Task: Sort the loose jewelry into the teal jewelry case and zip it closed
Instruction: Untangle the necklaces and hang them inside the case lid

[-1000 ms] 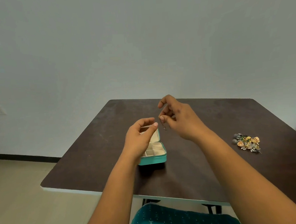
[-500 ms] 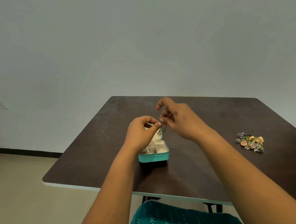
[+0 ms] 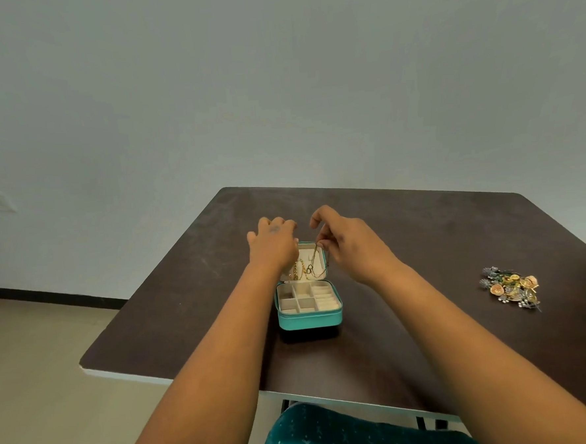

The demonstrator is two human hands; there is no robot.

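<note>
The teal jewelry case (image 3: 309,315) is set open on the worktop (image 3: 423,248), gold chains (image 3: 308,269) hung inside its lid. One chain is pinched by the right hand (image 3: 346,242); the lid's top is touched by the left hand (image 3: 274,245), whose grip cannot be told. Loose jewelry (image 3: 512,289) is heaped well apart, rightward.

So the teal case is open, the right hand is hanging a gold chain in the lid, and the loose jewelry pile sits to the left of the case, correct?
Not quite. In the head view the loose jewelry pile lies to the right of the teal case, not the left. The rest holds: the case is open and the right hand pinches a gold chain at the lid.
</note>
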